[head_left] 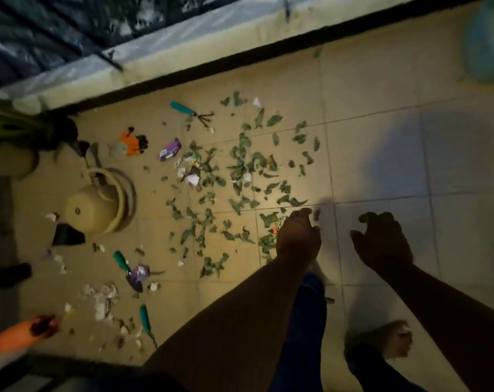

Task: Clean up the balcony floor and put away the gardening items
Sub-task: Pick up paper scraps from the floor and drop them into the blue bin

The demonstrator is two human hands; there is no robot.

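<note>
Both hands, left hand (298,237) and right hand (381,241), hung loosely curled (holding nothing) over torn green leaves (240,165) strewn across glossy beige floor tiles (381,154).

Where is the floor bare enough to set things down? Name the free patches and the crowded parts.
Free: the tiles right of the scattered leaves, up to the dark kerb. Also the strip between the tipped pot and the leaves. Crowded: the middle, and the lower left round the trowel and paper scraps.
</note>
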